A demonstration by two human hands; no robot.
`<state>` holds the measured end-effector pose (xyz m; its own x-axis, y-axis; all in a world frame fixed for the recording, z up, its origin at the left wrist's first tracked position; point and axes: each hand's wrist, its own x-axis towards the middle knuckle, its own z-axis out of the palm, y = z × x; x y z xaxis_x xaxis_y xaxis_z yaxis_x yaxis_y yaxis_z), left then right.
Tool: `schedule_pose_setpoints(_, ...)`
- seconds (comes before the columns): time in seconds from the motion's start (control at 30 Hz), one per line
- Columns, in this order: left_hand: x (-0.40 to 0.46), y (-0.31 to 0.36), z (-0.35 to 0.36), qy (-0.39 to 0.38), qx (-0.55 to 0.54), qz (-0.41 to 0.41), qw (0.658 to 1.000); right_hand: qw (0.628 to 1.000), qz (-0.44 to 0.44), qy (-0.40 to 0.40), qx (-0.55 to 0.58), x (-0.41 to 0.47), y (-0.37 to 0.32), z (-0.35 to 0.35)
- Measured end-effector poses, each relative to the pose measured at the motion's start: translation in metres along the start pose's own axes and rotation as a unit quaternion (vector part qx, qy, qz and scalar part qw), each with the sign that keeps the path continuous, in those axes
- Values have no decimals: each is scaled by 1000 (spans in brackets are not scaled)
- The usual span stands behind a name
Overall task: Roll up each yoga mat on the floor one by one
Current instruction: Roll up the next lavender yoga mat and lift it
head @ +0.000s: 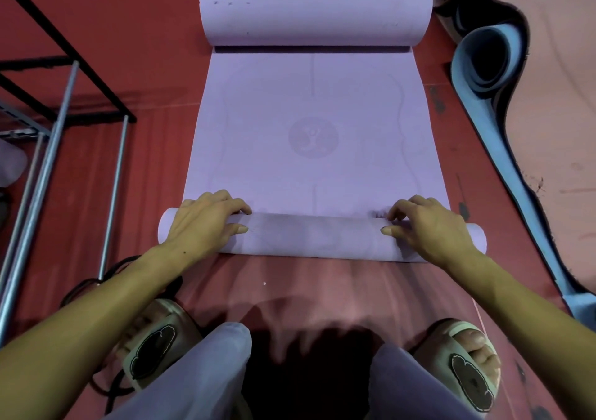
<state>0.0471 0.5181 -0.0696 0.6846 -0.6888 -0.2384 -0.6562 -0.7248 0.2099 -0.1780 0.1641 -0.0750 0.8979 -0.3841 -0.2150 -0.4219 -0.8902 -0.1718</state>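
Flat mat (314, 123) ahead open, blocked far end by curled roll (315, 15). Metal rack (61, 103) crowds left floor (154, 149); blue mat (490, 74) lines right side.

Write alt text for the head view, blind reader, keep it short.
Both hands, left hand and right hand, press curled fingers over the near rolled end of a lilac yoga mat lying on a red floor, its far end also curled into a roll. A loosely rolled blue mat lies to the right and a metal rack stands left.

Metal rack (48, 149) cut off at left edge, blue mat (493, 74) perhaps partly rolled, lower end cropped
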Motion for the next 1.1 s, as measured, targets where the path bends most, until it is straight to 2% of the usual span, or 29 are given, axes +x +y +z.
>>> schedule_pose_setpoints(0.23,6,4,-6,-10,-11,-17,1000,992,5,104,-75,-22,-16,26)
schedule_pose_setpoints(0.3,7,5,-7,-15,-13,-18,1000,991,-5,119,-67,-36,-25,34)
schedule_pose_setpoints(0.7,5,2,-8,-6,-28,-9,1000,995,-22,91,-17,-26,-19,24)
schedule_pose_setpoints(0.87,5,11,-12,-17,19,-14,1000,995,22,91,-21,-25,-21,25)
schedule_pose_setpoints(1.1,-5,9,1,22,82,13,996,994,8,101,-39,-25,-24,18)
